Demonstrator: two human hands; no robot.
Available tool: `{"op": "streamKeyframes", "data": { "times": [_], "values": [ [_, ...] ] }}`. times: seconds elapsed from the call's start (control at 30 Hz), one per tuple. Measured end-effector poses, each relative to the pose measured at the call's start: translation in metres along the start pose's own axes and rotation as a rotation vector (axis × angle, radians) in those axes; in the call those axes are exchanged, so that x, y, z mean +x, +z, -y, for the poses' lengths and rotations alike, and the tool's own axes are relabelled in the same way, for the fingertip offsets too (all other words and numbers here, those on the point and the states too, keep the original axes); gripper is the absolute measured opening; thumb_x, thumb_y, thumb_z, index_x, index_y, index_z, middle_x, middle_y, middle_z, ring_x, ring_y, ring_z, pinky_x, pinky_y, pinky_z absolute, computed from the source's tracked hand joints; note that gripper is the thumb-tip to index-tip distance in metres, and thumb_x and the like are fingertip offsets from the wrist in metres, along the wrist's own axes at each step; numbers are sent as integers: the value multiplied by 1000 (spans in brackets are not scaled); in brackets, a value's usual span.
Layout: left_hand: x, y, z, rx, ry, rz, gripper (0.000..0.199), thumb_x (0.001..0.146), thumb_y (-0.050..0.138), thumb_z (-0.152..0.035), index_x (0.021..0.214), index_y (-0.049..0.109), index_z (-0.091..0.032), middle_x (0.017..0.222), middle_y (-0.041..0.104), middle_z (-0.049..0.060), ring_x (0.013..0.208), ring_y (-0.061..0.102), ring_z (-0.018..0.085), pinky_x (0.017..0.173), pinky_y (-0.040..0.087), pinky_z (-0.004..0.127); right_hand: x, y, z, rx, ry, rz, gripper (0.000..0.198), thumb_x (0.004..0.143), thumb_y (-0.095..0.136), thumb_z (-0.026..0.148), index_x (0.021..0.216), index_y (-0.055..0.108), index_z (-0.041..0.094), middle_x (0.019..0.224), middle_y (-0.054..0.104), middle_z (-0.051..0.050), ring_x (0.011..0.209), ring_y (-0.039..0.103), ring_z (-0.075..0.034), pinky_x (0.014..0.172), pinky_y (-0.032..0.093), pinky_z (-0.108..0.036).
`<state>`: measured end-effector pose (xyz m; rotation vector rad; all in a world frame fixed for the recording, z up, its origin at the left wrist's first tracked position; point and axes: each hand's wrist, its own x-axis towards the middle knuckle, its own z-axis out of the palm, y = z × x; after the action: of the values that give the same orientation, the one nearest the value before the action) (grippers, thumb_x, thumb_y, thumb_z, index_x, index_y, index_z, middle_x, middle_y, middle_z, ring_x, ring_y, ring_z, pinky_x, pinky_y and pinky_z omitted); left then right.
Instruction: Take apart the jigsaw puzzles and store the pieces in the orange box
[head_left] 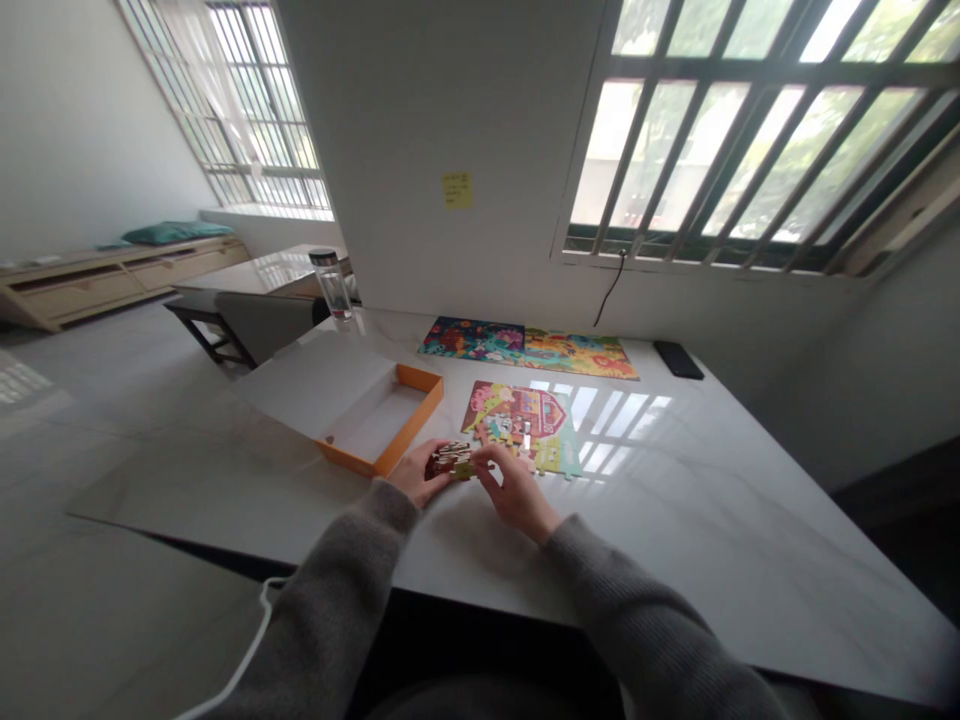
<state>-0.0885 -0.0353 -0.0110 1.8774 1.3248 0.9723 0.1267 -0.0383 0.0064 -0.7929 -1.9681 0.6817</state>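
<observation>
While the left hand (421, 475) is gripping 1 small stack of jigsaw pieces (452, 458) (too overlapped to count), the right hand (516, 492) is hovering just beside it, thumb and index finger bent toward each other; whether they are pinching a piece, I cannot tell. The stack is sitting near the lower left of 1 partly assembled barn jigsaw (544, 410), which is lying on 1 marbled table (675, 530). Behind, 1 dark blue puzzle (472, 340) and 1 yellow-orange puzzle (581, 353) are lying side by side. Leftward, 1 orange-walled box (411, 430) is resting open. Toward the far corners, 1 glass bottle (332, 285) is standing and 1 black phone (679, 360) is lying.
</observation>
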Motion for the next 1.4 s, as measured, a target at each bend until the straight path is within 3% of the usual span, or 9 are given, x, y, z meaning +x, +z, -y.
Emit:
{"op": "streamKeyframes", "data": {
  "times": [0.1, 0.33, 0.5, 0.6, 0.73, 0.8, 0.97, 1.2, 1.4],
  "values": [
    [0, 1, 3, -20, 13, 4, 46, 74, 70, -26, 117, 57, -18, 110, 69, 8, 101, 66, 24, 90, 53, 36, 5, 7, 5, -20, -27, -72, 7, 92, 56, 22, 88, 61, 21, 92, 56, -5, 91, 54, -18, 82, 46, -32],
    [0, 4, 7, 24, 81, -10, 49, 69, 66, -17, 117, 55, -17, 111, 67, 9, 100, 65, 24, 92, 52, 36, 9, 27, -7, -132, 82, -62, 10, 88, 59, 17, 78, 58, 20, 73, 51, 1, 72, 48, -15, 69, 39, -27],
    [0, 4, 7, 23, 78, 7, 46, 74, 68, -23, 118, 54, -18, 111, 66, 9, 102, 65, 24, 93, 52, 37, 4, 33, -14, -187, 93, 36, 10, 86, 59, 15, 94, 58, 21, 76, 57, 1, 71, 51, -16, 70, 39, -28],
    [0, 5, 7, 7, 71, -7, 39, 80, 65, -27, 116, 56, -18, 108, 68, 9, 98, 66, 24, 91, 53, 38, 3, 12, -17, -178, 58, 144, 27, 87, 57, 16, 114, 54, 21, 77, 59, 2, 71, 53, -16, 70, 43, -28],
    [0, 6, 7, 17, 59, -11, 40, 80, 65, -26, 118, 55, -18, 111, 68, 10, 98, 67, 24, 90, 53, 39, 0, -39, -31, -420, -18, 112, 16, 92, 55, 21, 107, 60, 21, 100, 61, -7, 97, 54, -22, 87, 44, -36],
    [-1, 6, 7, 32, 52, -14, 39, 81, 65, -26, 118, 55, -18, 111, 68, 10, 98, 67, 24, 90, 52, 40, -3, -60, -39, -508, 13, 150, 27, 89, 62, 27, 115, 60, 21, 108, 60, -10, 103, 53, -25, 93, 44, -40],
    [-1, 6, 4, 34, 25, -20, 39, 80, 65, -26, 117, 56, -19, 110, 69, 9, 97, 67, 24, 90, 52, 39, -9, -72, -50, -647, 95, 298, 43, 82, 71, 32, 122, 59, 22, 116, 56, -12, 110, 49, -29, 95, 44, -44],
    [-3, 5, -5, 58, 18, -23, 38, 80, 65, -27, 116, 56, -19, 107, 70, 7, 95, 67, 22, 88, 54, 35, -13, -61, -48, -458, 104, 307, 69, 72, 78, 24, 135, 49, 22, 116, 48, -10, 111, 48, -27, 99, 45, -45],
    [-3, 7, -9, 58, 11, 2, 39, 81, 65, -27, 117, 56, -18, 105, 71, 7, 90, 67, 21, 85, 54, 34, -16, -51, -40, -100, 155, 201, 46, 85, 61, 18, 130, 53, 24, 101, 51, -4, 87, 57, -16, 85, 52, -37]
  ]
}}
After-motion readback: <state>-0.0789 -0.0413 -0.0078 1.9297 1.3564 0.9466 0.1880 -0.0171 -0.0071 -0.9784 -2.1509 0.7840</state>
